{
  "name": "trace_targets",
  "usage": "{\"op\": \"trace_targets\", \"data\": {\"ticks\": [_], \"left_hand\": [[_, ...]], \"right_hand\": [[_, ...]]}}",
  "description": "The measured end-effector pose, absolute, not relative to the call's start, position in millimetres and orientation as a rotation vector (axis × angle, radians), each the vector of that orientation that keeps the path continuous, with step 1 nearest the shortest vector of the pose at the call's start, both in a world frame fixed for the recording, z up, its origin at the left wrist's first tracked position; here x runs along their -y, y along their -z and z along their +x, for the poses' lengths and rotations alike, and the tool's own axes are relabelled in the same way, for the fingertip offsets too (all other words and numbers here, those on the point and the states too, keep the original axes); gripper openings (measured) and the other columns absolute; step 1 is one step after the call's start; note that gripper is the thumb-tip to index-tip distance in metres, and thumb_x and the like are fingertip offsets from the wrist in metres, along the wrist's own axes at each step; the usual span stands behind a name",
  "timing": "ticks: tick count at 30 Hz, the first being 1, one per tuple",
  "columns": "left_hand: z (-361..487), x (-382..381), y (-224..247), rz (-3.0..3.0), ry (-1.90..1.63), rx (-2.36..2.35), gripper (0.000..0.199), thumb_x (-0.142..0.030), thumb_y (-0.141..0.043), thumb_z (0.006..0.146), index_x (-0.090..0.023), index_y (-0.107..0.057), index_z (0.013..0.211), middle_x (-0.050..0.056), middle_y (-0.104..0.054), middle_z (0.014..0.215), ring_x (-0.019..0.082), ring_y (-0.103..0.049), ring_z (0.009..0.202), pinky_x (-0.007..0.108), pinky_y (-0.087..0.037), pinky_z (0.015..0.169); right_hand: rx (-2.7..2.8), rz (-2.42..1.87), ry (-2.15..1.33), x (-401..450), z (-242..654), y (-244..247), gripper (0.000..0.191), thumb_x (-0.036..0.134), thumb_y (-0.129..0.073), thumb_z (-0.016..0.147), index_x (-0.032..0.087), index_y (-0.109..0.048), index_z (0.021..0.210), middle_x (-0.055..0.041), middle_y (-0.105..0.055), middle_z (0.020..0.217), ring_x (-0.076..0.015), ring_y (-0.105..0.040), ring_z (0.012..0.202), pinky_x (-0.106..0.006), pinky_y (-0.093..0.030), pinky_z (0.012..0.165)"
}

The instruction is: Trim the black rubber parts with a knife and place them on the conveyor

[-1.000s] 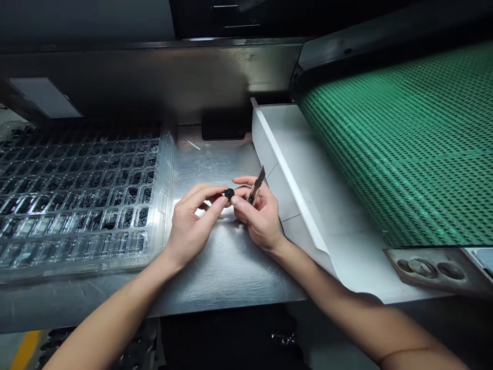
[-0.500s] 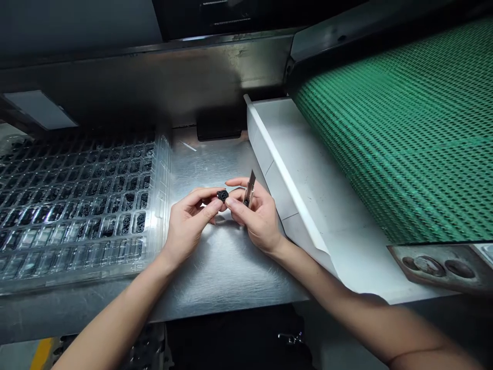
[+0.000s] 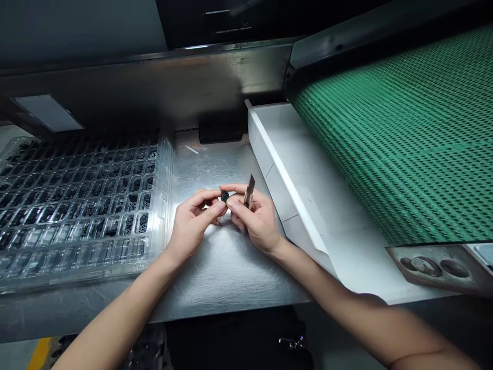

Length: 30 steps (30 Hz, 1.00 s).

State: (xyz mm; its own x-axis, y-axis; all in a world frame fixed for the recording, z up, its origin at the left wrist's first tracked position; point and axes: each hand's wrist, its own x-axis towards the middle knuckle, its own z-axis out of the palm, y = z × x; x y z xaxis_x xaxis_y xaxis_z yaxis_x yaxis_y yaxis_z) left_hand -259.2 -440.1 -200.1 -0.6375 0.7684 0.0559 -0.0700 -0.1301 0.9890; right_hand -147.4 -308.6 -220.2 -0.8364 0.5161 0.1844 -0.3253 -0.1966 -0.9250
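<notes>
A small round black part [image 3: 224, 196] with openings in its face is pinched between the fingertips of both hands, above the metal table. My left hand [image 3: 192, 218] grips it from the left with thumb and forefinger. From the other side, my right hand [image 3: 256, 216] touches it with thumb and fingertips. A utility knife [image 3: 249, 191] is also tucked in my right hand, its blade pointing up and away from me. The knife's lower end is hidden by the palm and thumb.
To the left lies a clear plastic tray [image 3: 164, 190] with black parts in many of its pockets. A white bin [image 3: 287, 190] stands at the right, beside a green mesh conveyor belt [image 3: 404, 133]. A thin white strip [image 3: 190, 149] lies on the metal table [image 3: 231, 277].
The black part has been turned between the fingertips. My right forefinger has reached left, over the part's top. The whole view has shifted slightly.
</notes>
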Motion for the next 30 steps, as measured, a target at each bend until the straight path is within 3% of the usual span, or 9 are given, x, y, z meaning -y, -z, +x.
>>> {"op": "trace_targets", "data": {"ticks": [9,18,25,30], "left_hand": [[-259.4,437.2,198.6,0.733,-1.825,-1.423,0.024,-0.037,-0.089,0.096,-0.019,-0.087,0.111,0.005,-0.075,0.088,0.013,-0.066,0.075,0.022,-0.058,0.067],[-257.2,437.0,190.6,0.447,-1.754,-1.144,0.027,-0.036,-0.091,0.093,-0.014,-0.087,0.109,0.008,-0.073,0.096,0.013,-0.068,0.078,0.021,-0.062,0.064],[-256.6,438.8,191.9,0.411,-1.788,-1.18,0.032,-0.032,-0.096,0.086,-0.013,-0.086,0.11,0.01,-0.078,0.093,0.017,-0.073,0.078,0.024,-0.064,0.064],[-258.4,439.4,190.3,0.439,-1.78,-1.188,0.031,-0.033,-0.097,0.085,-0.014,-0.086,0.107,0.009,-0.078,0.09,0.018,-0.074,0.077,0.026,-0.065,0.063]], "right_hand": [[1.54,-0.239,-2.028,307.8,-147.7,222.9,0.037,0.045,-0.083,0.101,0.02,-0.074,0.126,0.0005,-0.072,0.079,-0.0115,-0.056,0.061,-0.024,-0.036,0.052],[1.447,-0.25,-2.101,308.0,-148.4,221.7,0.035,0.046,-0.079,0.103,0.018,-0.077,0.123,0.002,-0.066,0.076,-0.0071,-0.043,0.051,-0.024,-0.028,0.046],[1.577,-0.297,-2.007,307.9,-146.3,218.8,0.036,0.047,-0.084,0.099,0.02,-0.079,0.122,-0.0004,-0.07,0.081,-0.0146,-0.065,0.069,-0.026,-0.049,0.058],[1.667,-0.29,-1.924,306.0,-144.2,217.5,0.032,0.047,-0.08,0.102,0.021,-0.082,0.12,0.0023,-0.059,0.071,-0.017,-0.064,0.07,-0.031,-0.055,0.065]]}}
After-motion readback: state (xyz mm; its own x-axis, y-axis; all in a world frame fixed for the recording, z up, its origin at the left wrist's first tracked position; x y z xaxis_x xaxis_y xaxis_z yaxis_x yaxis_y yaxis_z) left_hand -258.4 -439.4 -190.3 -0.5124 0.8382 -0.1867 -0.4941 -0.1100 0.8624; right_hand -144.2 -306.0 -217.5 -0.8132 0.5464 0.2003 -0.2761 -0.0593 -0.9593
